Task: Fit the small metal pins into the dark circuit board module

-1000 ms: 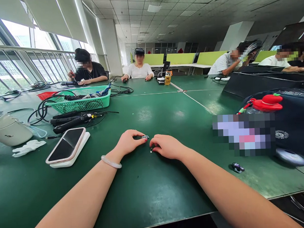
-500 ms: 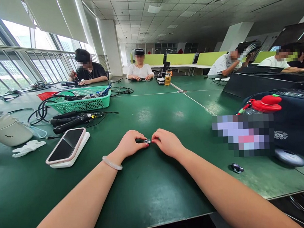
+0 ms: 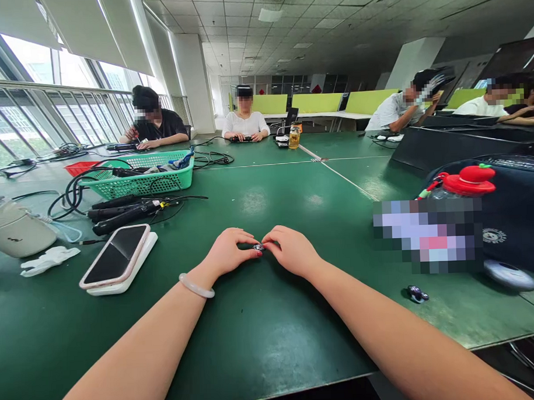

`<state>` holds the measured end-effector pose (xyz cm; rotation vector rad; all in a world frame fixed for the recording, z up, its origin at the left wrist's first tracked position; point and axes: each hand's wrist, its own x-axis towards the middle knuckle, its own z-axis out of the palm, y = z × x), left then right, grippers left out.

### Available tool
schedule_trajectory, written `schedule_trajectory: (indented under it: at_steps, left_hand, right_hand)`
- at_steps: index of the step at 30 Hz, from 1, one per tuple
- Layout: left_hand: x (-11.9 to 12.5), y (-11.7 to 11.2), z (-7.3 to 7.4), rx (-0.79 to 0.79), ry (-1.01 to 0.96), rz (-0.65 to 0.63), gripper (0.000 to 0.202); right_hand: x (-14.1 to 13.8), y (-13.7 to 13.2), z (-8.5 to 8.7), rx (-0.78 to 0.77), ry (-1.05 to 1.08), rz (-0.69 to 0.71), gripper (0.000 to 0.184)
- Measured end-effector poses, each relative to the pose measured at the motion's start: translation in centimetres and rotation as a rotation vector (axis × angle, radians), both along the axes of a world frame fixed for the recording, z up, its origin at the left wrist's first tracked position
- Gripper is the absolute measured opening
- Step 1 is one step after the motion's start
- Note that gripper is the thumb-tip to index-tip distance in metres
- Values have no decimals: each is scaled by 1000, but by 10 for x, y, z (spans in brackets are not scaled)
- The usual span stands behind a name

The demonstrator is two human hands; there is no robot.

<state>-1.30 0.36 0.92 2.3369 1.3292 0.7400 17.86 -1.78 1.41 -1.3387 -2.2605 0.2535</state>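
Both my hands rest on the green table (image 3: 272, 340) with their fingertips meeting over a tiny dark part (image 3: 258, 247). My left hand (image 3: 228, 253), a pale bangle on its wrist, pinches the part from the left. My right hand (image 3: 291, 251) pinches it from the right with curled fingers. The part is too small to make out in detail.
A phone on a white pad (image 3: 118, 259) lies to the left, with a white glove (image 3: 48, 258), a cream jug (image 3: 16, 227), black tools and cables (image 3: 122, 211) and a green basket (image 3: 143, 172) beyond. A small dark piece (image 3: 417, 293) and a red-capped bottle (image 3: 465, 181) are at right. Several people sit at the far side.
My right hand has moved left, closing the gap, and now both hands pinch the small part between them. The person at far right has shifted slightly.
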Motion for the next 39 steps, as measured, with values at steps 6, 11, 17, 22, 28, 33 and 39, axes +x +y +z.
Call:
schedule_trajectory:
  at_steps: [6,11,17,22,28,33,39]
  left_hand:
    - [1,-3,7,-94,-90,6,27]
    - [7,-7,10,-422,-323,-15,38]
    - [13,-14,17,-781,-732,-43,42]
    - [15,-15,18,-723,-674,-51,38]
    - [-25,4,22,-350,-265,300,28]
    - [-85,21,24,-96,216,788,29]
    - [-106,21,16,-40,351,884,27]
  right_hand:
    - [4,2,-2,-30,10,-21,14]
    - [0,-1,-1,31,49,-47,16]
    - [-9,-5,-1,134,14,-54,15]
    - [-14,-5,-4,150,-34,-44,17]
    - [-12,-5,-2,84,-9,-24,23]
    - [-7,-4,-5,28,46,1,24]
    - [-2,-4,-4,-29,77,-3,25]
